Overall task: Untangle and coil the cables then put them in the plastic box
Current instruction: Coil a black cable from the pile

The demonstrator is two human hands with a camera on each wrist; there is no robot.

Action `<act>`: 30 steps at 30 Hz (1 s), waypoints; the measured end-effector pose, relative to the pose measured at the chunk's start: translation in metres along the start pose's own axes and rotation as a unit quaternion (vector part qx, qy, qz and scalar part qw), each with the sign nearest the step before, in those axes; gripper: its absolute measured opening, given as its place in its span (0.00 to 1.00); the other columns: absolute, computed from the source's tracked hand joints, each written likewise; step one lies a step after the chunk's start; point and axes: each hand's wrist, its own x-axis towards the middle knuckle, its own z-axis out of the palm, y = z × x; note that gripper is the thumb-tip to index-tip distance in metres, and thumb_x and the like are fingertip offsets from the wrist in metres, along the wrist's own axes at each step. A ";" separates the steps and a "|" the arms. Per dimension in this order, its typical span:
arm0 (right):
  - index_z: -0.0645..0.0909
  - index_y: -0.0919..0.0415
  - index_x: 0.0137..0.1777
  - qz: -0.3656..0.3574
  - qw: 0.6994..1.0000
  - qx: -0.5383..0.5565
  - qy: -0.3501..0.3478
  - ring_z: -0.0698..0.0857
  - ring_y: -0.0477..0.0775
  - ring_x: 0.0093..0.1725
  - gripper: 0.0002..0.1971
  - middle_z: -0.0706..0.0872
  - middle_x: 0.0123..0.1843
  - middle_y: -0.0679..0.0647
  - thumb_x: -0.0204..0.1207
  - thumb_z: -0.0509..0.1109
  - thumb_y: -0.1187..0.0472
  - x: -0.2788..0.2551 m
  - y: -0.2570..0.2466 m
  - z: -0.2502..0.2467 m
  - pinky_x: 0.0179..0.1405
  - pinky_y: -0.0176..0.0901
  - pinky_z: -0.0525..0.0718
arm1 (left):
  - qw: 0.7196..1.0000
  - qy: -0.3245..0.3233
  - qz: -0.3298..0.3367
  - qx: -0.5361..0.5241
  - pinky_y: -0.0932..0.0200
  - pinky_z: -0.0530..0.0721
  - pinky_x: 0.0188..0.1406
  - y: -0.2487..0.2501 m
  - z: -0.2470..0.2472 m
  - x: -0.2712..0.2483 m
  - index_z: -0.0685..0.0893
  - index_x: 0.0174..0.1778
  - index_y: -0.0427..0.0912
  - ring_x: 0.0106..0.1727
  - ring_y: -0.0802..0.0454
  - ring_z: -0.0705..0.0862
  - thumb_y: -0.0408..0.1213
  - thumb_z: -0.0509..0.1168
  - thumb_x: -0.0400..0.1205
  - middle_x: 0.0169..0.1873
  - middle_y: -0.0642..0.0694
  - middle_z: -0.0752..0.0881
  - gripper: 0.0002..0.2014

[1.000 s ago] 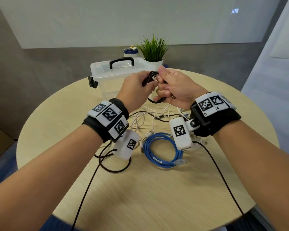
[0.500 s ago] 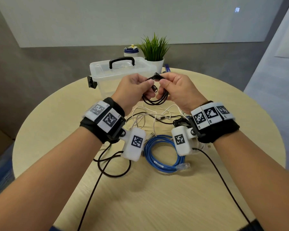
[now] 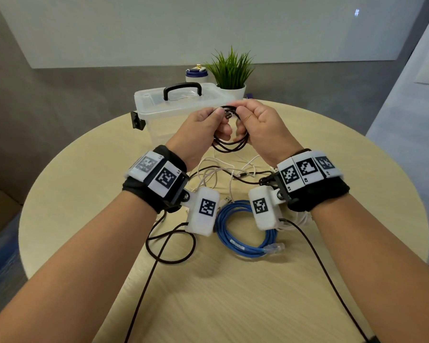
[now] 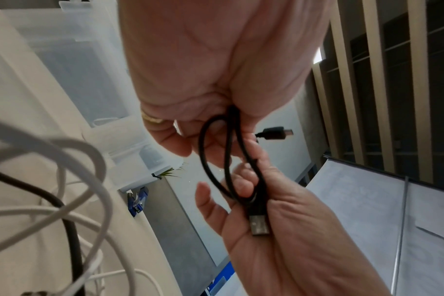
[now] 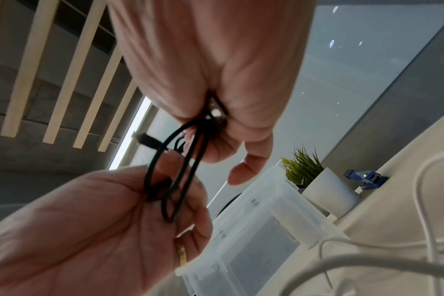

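A thin black USB cable is wound into a small coil and held in the air between my two hands, in front of the plastic box. My left hand pinches the coil's left side and my right hand pinches its right side. In the left wrist view the coil runs from one hand to the other, its USB plug lies against the right palm, and a small plug sticks out free. The clear box has its lid on, with a black handle.
On the round wooden table below my hands lie tangled white cables crossed by a black one, and a coiled blue network cable. A black cable loop lies at the left. A potted plant and a small jar stand behind the box.
My hands have drawn slightly apart and turned, so the black coil now hangs open between them instead of being bunched under the right hand. The table cables have not moved.
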 end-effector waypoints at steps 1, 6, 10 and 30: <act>0.81 0.54 0.57 0.000 1.000 -0.003 -0.005 0.76 0.44 0.29 0.12 0.75 0.29 0.47 0.86 0.56 0.63 0.000 -0.001 0.000 0.43 0.52 0.80 | 1.000 0.008 -0.003 -0.011 0.62 0.76 0.36 -0.001 0.001 0.001 0.77 0.39 0.43 0.27 0.56 0.78 0.37 0.52 0.89 0.22 0.53 0.79 0.14; 0.82 0.52 0.51 -0.002 0.999 -0.039 -0.032 0.76 0.44 0.29 0.09 0.78 0.26 0.42 0.84 0.60 0.61 0.001 -0.004 0.005 0.50 0.65 0.84 | 0.996 0.055 -0.033 -0.065 0.61 0.71 0.29 -0.004 0.005 0.003 0.75 0.39 0.43 0.26 0.55 0.70 0.41 0.51 0.89 0.25 0.50 0.70 0.15; 0.81 0.62 0.48 0.013 0.997 -0.070 -0.001 0.74 0.46 0.28 0.10 0.75 0.28 0.47 0.86 0.58 0.63 -0.001 -0.002 0.007 0.46 0.64 0.88 | 0.996 0.048 -0.023 -0.072 0.58 0.75 0.35 -0.007 0.003 0.001 0.72 0.46 0.43 0.30 0.54 0.74 0.42 0.54 0.88 0.30 0.48 0.74 0.09; 0.79 0.64 0.55 0.010 0.994 -0.076 0.073 0.77 0.42 0.17 0.10 0.77 0.28 0.51 0.87 0.57 0.61 -0.013 0.004 0.015 0.17 0.38 0.79 | 0.982 0.104 0.034 0.154 0.65 0.71 0.24 -0.004 -0.003 -0.007 0.89 0.38 0.40 0.25 0.57 0.73 0.43 0.65 0.81 0.24 0.47 0.76 0.13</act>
